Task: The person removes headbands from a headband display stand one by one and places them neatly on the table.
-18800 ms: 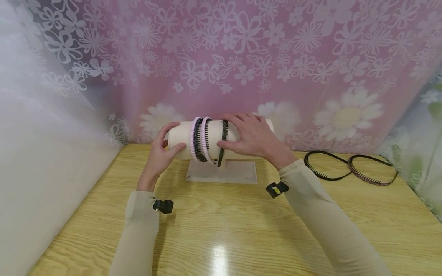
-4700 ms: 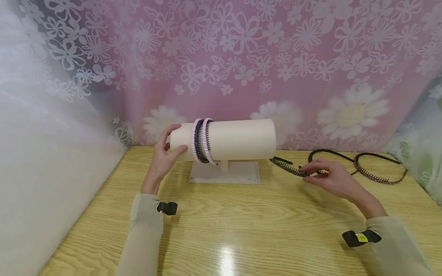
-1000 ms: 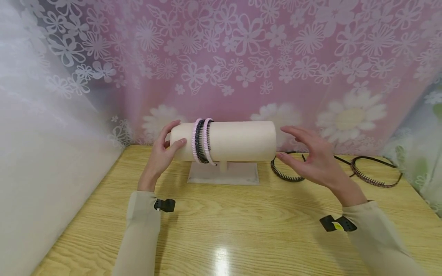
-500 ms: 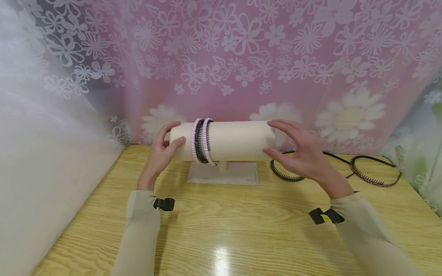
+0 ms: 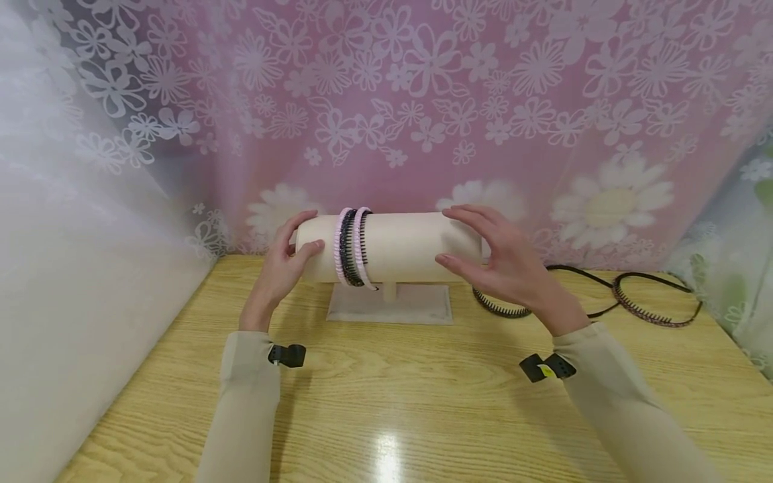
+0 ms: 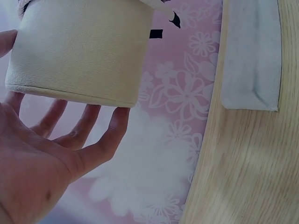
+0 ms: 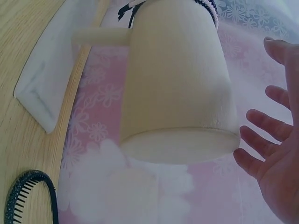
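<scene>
The desk (image 5: pixel 362 389) spreads under everything, and its shine hints that a hard shove could send the stand skating. Up above lies the cream roll (image 5: pixel 410 248), level across the middle and top-heavy by my reckoning: too much push at one end might twist it. Under it sits the pale base plate (image 5: pixel 419 307), flat but shallow front to back, so a fore-and-aft knock is the one to fear. Now the hands! The left hand (image 5: pixel 279 268) clasps the roll's left end, thumb on the near side; a slack hold there could let it swing. The right hand (image 5: pixel 507 261) frames the right end, fingers spread and holding nothing; whether they touch, I can't tell. Press harder here than the left steadies, and the stand may turn. Two pink headbands (image 5: pixel 339 248), a dark toothed headband (image 5: pixel 348 258) between them, ring the roll near that left thumb, so a slip could knock them askew. A loose sparkly headband (image 5: pixel 501 311) lies on the desk, partly hidden by the right hand; a dropping wrist might catch it. Smallest of all, dark band tips (image 6: pixel 156 34) poke past the roll, ready to snag a finger.
</scene>
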Demonstrator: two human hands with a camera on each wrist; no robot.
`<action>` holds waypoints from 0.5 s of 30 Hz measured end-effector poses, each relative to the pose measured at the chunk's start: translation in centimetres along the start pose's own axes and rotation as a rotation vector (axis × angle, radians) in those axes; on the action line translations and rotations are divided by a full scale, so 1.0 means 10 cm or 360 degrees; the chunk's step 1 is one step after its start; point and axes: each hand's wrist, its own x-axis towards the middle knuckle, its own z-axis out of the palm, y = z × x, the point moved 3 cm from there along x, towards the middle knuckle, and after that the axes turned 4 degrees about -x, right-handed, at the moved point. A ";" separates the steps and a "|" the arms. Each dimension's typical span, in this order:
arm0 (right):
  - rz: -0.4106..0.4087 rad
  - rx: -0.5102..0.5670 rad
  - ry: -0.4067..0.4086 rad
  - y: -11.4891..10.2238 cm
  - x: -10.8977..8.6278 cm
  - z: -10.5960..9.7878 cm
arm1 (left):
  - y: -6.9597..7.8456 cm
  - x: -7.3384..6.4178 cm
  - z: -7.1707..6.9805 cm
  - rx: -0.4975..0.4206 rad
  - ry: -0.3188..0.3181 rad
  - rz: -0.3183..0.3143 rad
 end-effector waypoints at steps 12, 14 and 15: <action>-0.0019 -0.0071 -0.0029 -0.08 0.20 0.13 | 0.00 0.02 0.01 -0.0008 0.0010 0.0006; -0.0016 -0.0063 -0.0050 -0.09 0.24 0.17 | 0.00 0.02 0.01 -0.0002 0.0011 0.0007; -0.0014 -0.0054 -0.0060 -0.09 0.26 0.18 | 0.00 0.02 0.01 0.0003 0.0012 0.0006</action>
